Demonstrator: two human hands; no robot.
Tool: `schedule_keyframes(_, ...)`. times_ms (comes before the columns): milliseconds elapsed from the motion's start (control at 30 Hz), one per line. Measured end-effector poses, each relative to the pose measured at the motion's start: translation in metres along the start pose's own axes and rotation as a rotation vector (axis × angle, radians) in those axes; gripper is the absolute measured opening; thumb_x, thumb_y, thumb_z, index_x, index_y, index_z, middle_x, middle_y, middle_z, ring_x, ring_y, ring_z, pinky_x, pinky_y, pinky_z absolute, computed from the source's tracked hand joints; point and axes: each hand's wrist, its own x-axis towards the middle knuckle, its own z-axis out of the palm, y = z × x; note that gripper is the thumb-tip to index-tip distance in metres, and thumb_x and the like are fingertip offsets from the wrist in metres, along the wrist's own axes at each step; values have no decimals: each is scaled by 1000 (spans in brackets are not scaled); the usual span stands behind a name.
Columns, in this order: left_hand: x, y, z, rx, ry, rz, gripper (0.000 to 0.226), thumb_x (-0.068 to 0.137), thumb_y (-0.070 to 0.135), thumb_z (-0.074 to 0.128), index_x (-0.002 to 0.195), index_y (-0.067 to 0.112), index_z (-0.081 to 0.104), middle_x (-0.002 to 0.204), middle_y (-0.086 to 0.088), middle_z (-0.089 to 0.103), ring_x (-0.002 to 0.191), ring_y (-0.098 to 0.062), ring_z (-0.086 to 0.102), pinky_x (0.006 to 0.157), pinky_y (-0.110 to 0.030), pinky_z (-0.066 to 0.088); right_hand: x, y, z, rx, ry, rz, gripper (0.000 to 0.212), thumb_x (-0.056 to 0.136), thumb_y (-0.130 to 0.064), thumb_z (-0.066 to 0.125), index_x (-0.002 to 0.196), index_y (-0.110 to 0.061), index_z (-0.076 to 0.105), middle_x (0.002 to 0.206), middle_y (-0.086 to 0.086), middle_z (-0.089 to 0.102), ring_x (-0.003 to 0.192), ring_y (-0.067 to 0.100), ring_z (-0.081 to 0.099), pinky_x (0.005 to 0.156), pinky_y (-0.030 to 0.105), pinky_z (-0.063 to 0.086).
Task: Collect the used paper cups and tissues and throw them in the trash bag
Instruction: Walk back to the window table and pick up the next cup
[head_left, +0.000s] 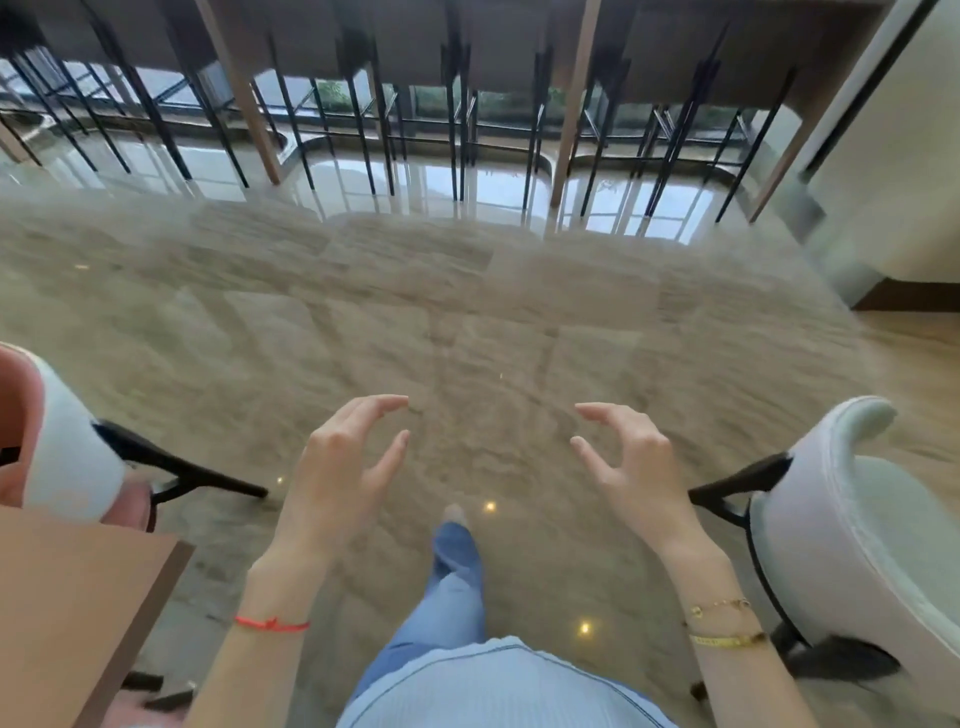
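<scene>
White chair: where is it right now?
In the head view the white chair stands at the right edge on the floor, just right of the right hand.

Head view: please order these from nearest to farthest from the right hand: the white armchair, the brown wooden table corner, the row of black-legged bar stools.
From the right hand:
1. White armchair, just beside it on the right.
2. Brown wooden table corner, lower left, past the left hand.
3. Row of black-legged bar stools, far ahead along the counter.
</scene>
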Motion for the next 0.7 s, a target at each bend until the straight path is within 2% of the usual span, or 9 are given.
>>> schedule_keyframes(167,118,-39,28,0,1,8,34,84,10,72,117,16,66,110,7,65,102,-8,61,93,-23,44,116,20,25,27,3,13,32,86,-22,69,117,-23,63,112,-13,63,111,4,52,96,17,36)
schedule_keyframes(267,204,-57,36,4,15,37,34,83,8,73,116,14,66,109,4,66,101,-10,62,94,-19,42,198,22,33,10,23,14,31,84,-18,70,115,-21,65,111,-9,65,110,9,54,92,12,32)
schedule_keyframes(367,288,-72,43,18,12,67,34,83,8,73,116,14,66,110,5,65,101,-10,61,94,-19,42,282,20,34,10,49,-11,31,85,-16,70,115,-17,65,112,-5,66,110,12,55,92,10,31)
schedule_keyframes(467,361,-85,52,15,9,79,34,84,10,72,117,16,66,111,9,63,103,-6,59,95,-14,39,359,19,35,6,62,-35,31,85,-15,70,115,-15,65,111,-2,66,109,14,55,93,11,31)
schedule_keyframes(600,443,-100,66,15,-28,67,34,85,12,72,118,16,65,111,8,64,105,-7,60,95,-14,40,445,26,41,34,57,-16,31,85,-15,70,116,-16,65,111,-5,64,109,11,54,92,1,28)
schedule_keyframes(700,502,-111,82,15,-40,60,34,85,12,71,118,15,65,112,6,65,105,-8,60,96,-16,40,505,39,51,47,47,-4,32,87,-20,67,119,-22,63,115,-10,62,114,7,51,93,7,30)
